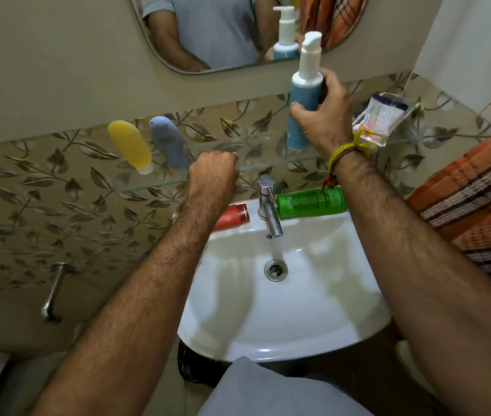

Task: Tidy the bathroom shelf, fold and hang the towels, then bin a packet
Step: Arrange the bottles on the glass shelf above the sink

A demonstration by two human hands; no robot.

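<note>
Right hand [325,112]: wrapped around pump bottle [304,94], upright on glass shelf [268,168]. Left hand [212,172]: clenched at shelf's front edge; contents hidden. Packet [383,118]: shelf's right end, print unreadable. Yellow tube [130,145], grey tube [167,141]: left end; bare glass between. Towel [475,187]: cut off right.

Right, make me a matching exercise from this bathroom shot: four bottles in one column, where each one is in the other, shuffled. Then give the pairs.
Column one:
1. yellow bottle
2. green bottle
3. pump bottle
4. red bottle

Column two:
A. lying on the basin rim, right of the tap
B. held in the right hand
C. on the glass shelf, far left
D. lying on the basin rim, left of the tap

Pairs: 1-C, 2-A, 3-B, 4-D
</note>
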